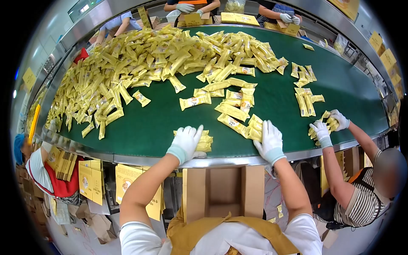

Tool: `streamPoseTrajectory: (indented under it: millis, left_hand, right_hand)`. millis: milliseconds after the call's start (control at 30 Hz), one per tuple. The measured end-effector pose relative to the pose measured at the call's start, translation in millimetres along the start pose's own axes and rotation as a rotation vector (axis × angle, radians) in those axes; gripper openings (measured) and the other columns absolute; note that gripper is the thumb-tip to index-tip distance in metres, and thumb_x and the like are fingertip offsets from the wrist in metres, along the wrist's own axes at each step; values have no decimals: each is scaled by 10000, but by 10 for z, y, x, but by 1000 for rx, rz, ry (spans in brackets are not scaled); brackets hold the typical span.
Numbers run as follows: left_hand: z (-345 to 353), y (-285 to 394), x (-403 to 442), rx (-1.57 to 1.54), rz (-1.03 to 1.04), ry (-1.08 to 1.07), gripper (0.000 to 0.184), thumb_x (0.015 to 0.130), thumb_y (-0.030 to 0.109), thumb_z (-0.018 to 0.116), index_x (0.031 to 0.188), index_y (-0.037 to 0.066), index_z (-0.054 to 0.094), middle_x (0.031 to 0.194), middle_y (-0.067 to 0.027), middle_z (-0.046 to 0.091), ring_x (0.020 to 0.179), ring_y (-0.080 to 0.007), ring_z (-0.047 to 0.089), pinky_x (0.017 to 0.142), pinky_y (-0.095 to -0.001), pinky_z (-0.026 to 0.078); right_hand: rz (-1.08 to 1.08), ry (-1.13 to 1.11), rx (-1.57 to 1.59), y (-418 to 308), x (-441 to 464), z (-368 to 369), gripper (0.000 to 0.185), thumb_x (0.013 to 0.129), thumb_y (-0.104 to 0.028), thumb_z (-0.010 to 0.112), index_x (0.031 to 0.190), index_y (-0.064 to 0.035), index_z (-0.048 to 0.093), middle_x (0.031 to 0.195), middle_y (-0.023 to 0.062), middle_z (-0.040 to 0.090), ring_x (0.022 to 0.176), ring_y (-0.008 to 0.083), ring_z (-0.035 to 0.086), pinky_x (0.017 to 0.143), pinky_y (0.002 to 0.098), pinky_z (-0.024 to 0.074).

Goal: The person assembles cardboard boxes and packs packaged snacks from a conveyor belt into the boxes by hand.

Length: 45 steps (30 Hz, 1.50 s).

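Note:
My left hand [185, 143], in a white glove, is closed around a small bunch of yellow wrapped snack packets [205, 142] on the green conveyor belt, near its front edge. To the right, my right hand [270, 141], gloved too, grips a few yellow packets [255, 127] between thumb and fingers. Some of its fingers lie hidden behind the wrappers. Just beyond both hands, several loose packets [231, 110] are scattered on the belt [170, 114]. Below the belt edge, in front of my body, stands an open cardboard box [225, 191].
A large heap of yellow packets [140, 55] covers the belt's far left. At right, a co-worker's gloved hands [321, 132] gather packets. Other workers stand across the belt, one holding a carton [195, 19]. Yellow flattened cartons [90, 180] hang under the metal rim [140, 160].

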State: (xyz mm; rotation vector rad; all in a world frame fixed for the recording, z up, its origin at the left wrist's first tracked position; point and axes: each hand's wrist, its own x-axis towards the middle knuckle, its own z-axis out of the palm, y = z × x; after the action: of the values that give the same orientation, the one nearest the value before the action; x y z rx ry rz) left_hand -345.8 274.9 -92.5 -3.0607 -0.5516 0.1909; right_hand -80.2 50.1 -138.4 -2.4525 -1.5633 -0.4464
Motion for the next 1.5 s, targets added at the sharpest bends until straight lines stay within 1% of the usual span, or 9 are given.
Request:
streamPoseTrajectory:
  millis: [133, 267, 467, 567, 700, 967, 1200, 1467, 1500]
  left_hand:
    - [-22, -77, 117, -87, -11, -94, 1073, 662, 629, 807, 1451, 10, 424, 1239, -152, 560, 1239, -342, 488, 1098, -453, 362]
    - [218, -122, 25, -155, 2, -23, 1021, 686, 575, 804, 1444, 9, 418, 1235, -166, 552, 1199, -327, 520, 1046, -419, 399]
    - [-46, -347, 251, -551, -128, 29, 1026, 632, 559, 859, 1412, 18, 471, 1223, -192, 549, 1176, -376, 550, 1053, -425, 442]
    - [-77, -624, 659, -570, -126, 192, 1024, 618, 566, 872, 1391, 8, 499, 1392, -214, 486, 1282, -384, 497, 1112, -417, 404]
    - [-157, -815, 1153, -328, -104, 38, 1082, 611, 640, 834, 1417, 3, 493, 1563, -204, 364, 1468, -363, 318, 1196, -415, 303]
    - [-60, -678, 1244, -166, -216, -102, 1027, 543, 655, 848, 1316, 36, 579, 1314, -199, 522, 1208, -368, 551, 1043, -436, 467]
    - [-23, -548, 923, -166, -215, -95, 1011, 569, 696, 810, 1305, 41, 582, 1319, -186, 541, 1227, -357, 541, 1057, -431, 429]
    - [131, -342, 356, -167, -354, -40, 912, 638, 657, 791, 1296, 70, 555, 1225, -157, 549, 1188, -325, 540, 1009, -440, 412]
    - [108, -295, 263, -149, -339, -53, 1027, 667, 650, 782, 1439, 66, 439, 1239, -164, 545, 1177, -323, 542, 989, -442, 416]
  right_hand:
    - [236, -603, -121, 108, 432, -344, 1060, 639, -555, 851, 1441, 7, 446, 1252, 180, 607, 1132, 327, 547, 981, 414, 433]
    - [269, -592, -81, 111, 697, -618, 889, 591, -682, 808, 1160, -11, 679, 1185, 179, 634, 1121, 327, 558, 989, 396, 448]
    - [139, -685, 1118, -308, 980, -528, 740, 684, -525, 843, 1134, 43, 695, 1064, 226, 727, 988, 316, 707, 909, 370, 531]
    - [128, -649, 572, -586, 1094, -270, 854, 640, -613, 817, 1134, 71, 682, 1079, 265, 710, 1030, 349, 696, 913, 383, 541]
    - [10, -709, 433, -758, 1049, -183, 899, 604, -653, 806, 1135, 60, 671, 1148, 273, 673, 1098, 405, 637, 978, 396, 507]
    - [-437, -628, 405, -712, 556, -104, 1080, 610, -641, 809, 1419, 7, 507, 1524, 282, 389, 1340, 444, 422, 1148, 457, 331]
    - [-290, -871, 419, -897, 775, -502, 1042, 598, -683, 789, 1356, -3, 570, 1387, 261, 497, 1180, 419, 488, 1061, 412, 379]
    - [-297, -436, 267, -765, 602, -346, 898, 589, -483, 867, 1297, -27, 552, 1344, 235, 498, 1136, 421, 508, 1032, 467, 419]
    - [-294, -415, 282, -715, 537, -235, 923, 595, -485, 863, 1325, -30, 530, 1344, 241, 494, 1143, 423, 509, 1031, 471, 423]
